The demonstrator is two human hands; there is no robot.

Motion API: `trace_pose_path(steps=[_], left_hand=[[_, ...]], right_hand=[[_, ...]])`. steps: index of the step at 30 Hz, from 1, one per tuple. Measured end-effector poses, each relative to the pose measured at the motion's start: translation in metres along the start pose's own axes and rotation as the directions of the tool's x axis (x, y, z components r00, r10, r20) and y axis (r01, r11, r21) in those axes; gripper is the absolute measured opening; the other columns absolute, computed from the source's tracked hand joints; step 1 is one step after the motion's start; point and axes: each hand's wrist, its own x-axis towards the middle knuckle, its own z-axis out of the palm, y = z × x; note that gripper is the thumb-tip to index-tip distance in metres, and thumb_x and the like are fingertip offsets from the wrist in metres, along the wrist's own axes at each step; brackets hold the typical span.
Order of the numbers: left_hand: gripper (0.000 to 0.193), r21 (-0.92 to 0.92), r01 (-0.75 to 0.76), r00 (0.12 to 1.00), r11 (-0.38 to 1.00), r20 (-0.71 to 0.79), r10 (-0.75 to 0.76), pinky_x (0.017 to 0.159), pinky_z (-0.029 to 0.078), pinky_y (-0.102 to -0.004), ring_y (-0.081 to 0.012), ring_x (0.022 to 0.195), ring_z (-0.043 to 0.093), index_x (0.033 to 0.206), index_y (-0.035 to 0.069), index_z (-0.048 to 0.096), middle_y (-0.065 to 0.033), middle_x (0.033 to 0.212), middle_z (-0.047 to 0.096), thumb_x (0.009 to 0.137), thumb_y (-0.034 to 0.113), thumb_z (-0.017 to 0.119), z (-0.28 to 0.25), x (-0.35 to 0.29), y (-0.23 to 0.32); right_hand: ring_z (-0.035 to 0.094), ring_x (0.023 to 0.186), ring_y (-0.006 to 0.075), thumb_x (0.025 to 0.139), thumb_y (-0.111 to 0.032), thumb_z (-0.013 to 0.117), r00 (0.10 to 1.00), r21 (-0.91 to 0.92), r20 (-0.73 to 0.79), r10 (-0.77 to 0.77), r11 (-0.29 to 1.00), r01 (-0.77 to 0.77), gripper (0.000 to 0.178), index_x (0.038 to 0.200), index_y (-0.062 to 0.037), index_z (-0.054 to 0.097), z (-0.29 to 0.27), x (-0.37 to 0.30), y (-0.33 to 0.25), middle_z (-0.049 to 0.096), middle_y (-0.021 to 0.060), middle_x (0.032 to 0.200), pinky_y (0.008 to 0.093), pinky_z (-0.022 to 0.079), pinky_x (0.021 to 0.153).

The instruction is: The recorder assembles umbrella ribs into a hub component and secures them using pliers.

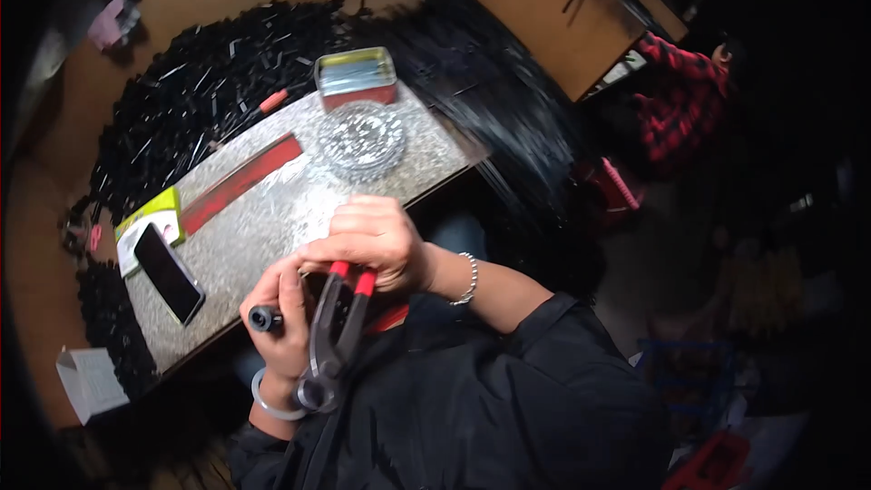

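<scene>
My right hand [376, 234] is closed around the red handles of a pair of pincers [334, 345]. The metal jaws point back toward my body, near my left wrist. Close against it, my left hand [279, 295] grips a dark tubular piece [264, 318], whose round, hollow-looking end sticks out beside the thumb. The rest of that piece is hidden by my fingers. Both hands are at the near edge of a speckled stone slab [254, 209]. Just beyond them stands a round clear dish [361, 171] with small shiny bits in it.
A rectangular tin [356, 98] of thin rods stands behind the dish. On the slab lie a red strip [238, 185], a phone [169, 274] and a yellow-green packet [151, 222]. Black pieces [209, 73] heap up behind. A person in a checked shirt [680, 100] is at the right.
</scene>
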Motion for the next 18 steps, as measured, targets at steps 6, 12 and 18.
trace_pose_path(steps=[6, 12, 18], left_hand=[[0.017, 0.110, -0.149, 0.986, 0.983, 0.094, 0.139, 0.067, 0.047, -0.0251, -0.0128, 0.074, 0.061, 0.098, -0.003, 0.063, -0.0102, 0.081, 0.065, 0.091, 0.005, 0.049, 0.013, 0.007, 0.019], [0.021, 0.117, -0.228, 0.973, 0.967, 0.059, 0.222, 0.060, 0.047, -0.0237, -0.0105, 0.069, 0.061, 0.106, -0.002, 0.062, -0.0148, 0.079, 0.065, 0.091, 0.007, 0.051, 0.004, 0.001, 0.017], [0.031, 0.083, -0.286, 0.957, 0.955, 0.085, 0.279, 0.052, 0.036, -0.0190, -0.0021, 0.059, 0.041, 0.116, -0.003, 0.057, 0.0036, 0.064, 0.047, 0.088, 0.008, 0.051, -0.004, -0.003, 0.009]], right_hand=[[0.052, 0.051, 0.0157, 0.075, 0.003, 0.068, 0.996, 0.048, -0.092, -0.018, 0.999, 0.022, 0.016, 0.090, -0.0012, 0.064, -0.002, -0.005, -0.007, 0.062, 0.0072, 0.068, 0.0268, 0.038, 0.046], [0.049, 0.048, 0.0164, 0.073, -0.005, 0.074, 0.998, 0.071, -0.063, 0.024, 0.997, -0.019, 0.020, 0.089, -0.0034, 0.062, 0.018, 0.000, -0.030, 0.052, 0.0032, 0.059, 0.0276, 0.036, 0.046], [0.049, 0.049, 0.0152, 0.072, -0.006, 0.073, 0.999, 0.086, 0.002, -0.033, 0.996, 0.033, 0.024, 0.093, -0.0049, 0.062, 0.027, 0.007, -0.041, 0.050, 0.0013, 0.059, 0.0270, 0.036, 0.047]])
